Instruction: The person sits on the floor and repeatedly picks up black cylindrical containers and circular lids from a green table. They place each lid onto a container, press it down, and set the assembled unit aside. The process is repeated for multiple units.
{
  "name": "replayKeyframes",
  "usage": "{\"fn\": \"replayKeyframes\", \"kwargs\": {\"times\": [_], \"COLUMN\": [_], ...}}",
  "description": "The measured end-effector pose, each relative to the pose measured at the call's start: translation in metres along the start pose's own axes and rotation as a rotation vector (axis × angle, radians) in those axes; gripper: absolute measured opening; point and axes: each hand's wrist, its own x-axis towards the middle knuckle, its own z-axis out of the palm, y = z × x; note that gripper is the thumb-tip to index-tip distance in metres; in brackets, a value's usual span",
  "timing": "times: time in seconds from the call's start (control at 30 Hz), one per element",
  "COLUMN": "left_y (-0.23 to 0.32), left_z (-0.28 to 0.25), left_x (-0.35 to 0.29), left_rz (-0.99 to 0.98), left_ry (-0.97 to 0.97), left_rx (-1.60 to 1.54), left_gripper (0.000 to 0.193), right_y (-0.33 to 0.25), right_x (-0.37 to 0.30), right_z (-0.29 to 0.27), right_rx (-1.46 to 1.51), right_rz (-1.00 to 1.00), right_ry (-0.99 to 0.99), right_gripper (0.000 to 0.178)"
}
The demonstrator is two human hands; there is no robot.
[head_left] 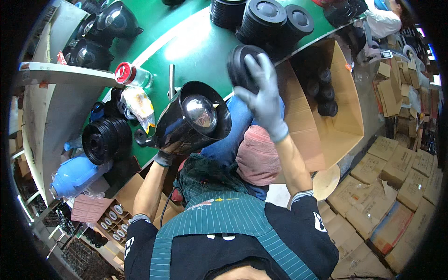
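Striped apron (205,224) nearest; beyond, holding black jug (175,128) by green table (186,53) with left hand (164,158), cannot tell how closed; gripping black disc (241,70) alongside with spread-fingered right hand (268,95); could drop disc through loose grip.

- Beyond the black shell (177,133), you've got open green worktop (210,60) to cross!
- Just past its far edge, a metal rod (171,80) blocks you.
- Left of it, you're hemmed in: jar (135,75), bag (139,106), ring stack (105,140).
- Well beyond it, disc stacks (265,14) bar your way.
- Right of it, past your right hand (267,91), the carton (350,98) gapes open; black pieces (326,91) crowd its far part.
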Motion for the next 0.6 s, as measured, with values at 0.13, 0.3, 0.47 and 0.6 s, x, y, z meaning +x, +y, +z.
{"fn": "replayKeyframes", "kwargs": {"times": [0.13, 0.3, 0.47, 0.6], "left_y": [-0.004, 0.024, 0.08, 0.084], "left_z": [-0.001, 0.021, 0.088, 0.065], "left_x": [0.008, 0.021, 0.037, 0.025], "left_rz": [-0.008, -0.052, -0.009, 0.218], "left_ry": [-0.085, -0.172, -0.287, 0.038], "left_rx": [0.035, 0.14, 0.419, 0.537], "left_gripper": [0.054, 0.056, 0.057, 0.048], "right_y": [-0.053, -0.067, -0.078, -0.082], "right_x": [-0.046, -0.072, -0.088, -0.103], "right_z": [-0.009, -0.021, -0.034, -0.03], "right_rx": [0.188, 0.224, 0.169, 0.354], "right_rz": [-0.083, -0.189, -0.264, -0.046], "right_ry": [-0.286, -0.268, -0.234, -0.033], "right_gripper": [0.089, 0.078, 0.075, 0.081]}}
